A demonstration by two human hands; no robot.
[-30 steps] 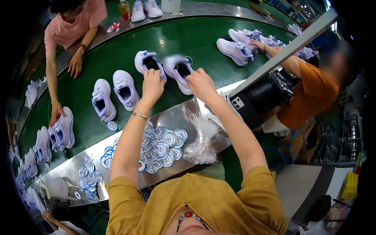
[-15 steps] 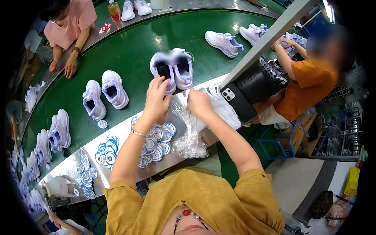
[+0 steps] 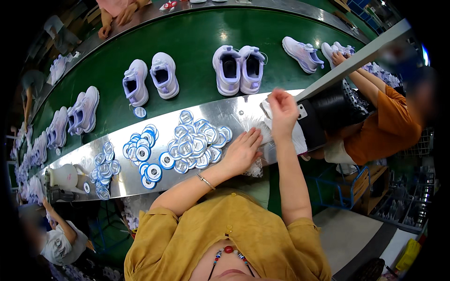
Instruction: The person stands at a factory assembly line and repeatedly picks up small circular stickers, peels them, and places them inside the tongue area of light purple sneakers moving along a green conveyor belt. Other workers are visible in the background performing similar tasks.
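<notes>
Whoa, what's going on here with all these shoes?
A person in a mustard-yellow shirt has their left hand flat over a bundle of thin, clear strands. Their right hand is raised beside it, fingers curled; whether its grip holds anything is unclear. Round white tags with blue rims lie piled on the shiny metal table. Beyond, pale lilac shoes stand on the green surface, untouched by this person.

The left fingers (image 3: 251, 138) hide the middle of the bundle of clear strands (image 3: 256, 169) beneath them. Whether the curled right fingers (image 3: 281, 100) pinch anything cannot be told. Far leftward beyond them, the top edge crops a pink-shirted person (image 3: 117, 5).
</notes>
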